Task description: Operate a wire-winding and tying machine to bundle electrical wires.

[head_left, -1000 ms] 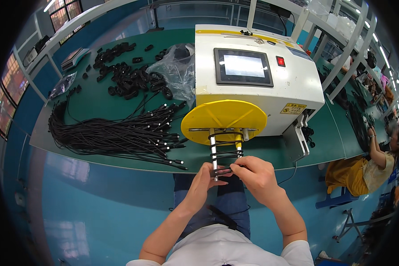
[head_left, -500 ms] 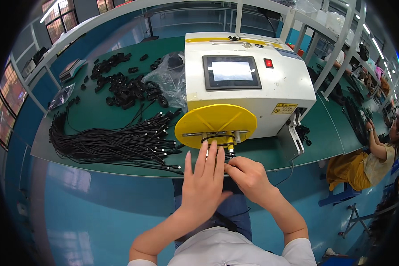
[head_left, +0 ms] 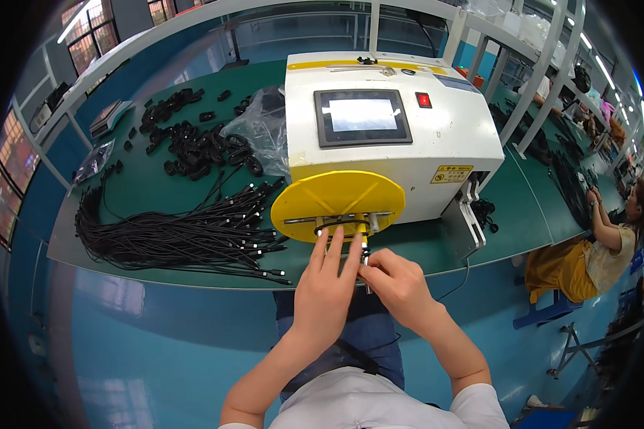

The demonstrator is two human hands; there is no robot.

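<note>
A round yellow disc (head_left: 300, 199) faces me on the front of a white winding machine (head_left: 418, 161). Black cable (head_left: 345, 222) lies in a loop around the pegs at the disc's centre. My left hand (head_left: 322, 304) is open, its fingers stretched up against the lower part of the loop and the disc. Just to its right, my right hand (head_left: 402, 286) is closed in a pinch on the cable's end section, below the disc at the table's front edge. A silvery tip shows beneath the right fingers. My fingers partly hide the cable.
Left of the disc lies a bundle of black cables (head_left: 157, 232) with pale connectors. Behind it are a heap of coiled black cables (head_left: 200, 146) and a clear plastic bag (head_left: 261, 129). A metal bracket (head_left: 464, 225) juts out at the machine's right. A co-worker (head_left: 601, 243) sits far right.
My left fingers have drawn closer together, and its thumb no longer sticks out to the right. The right hand keeps its pinch below the disc. The whole view has shifted slightly.
</note>
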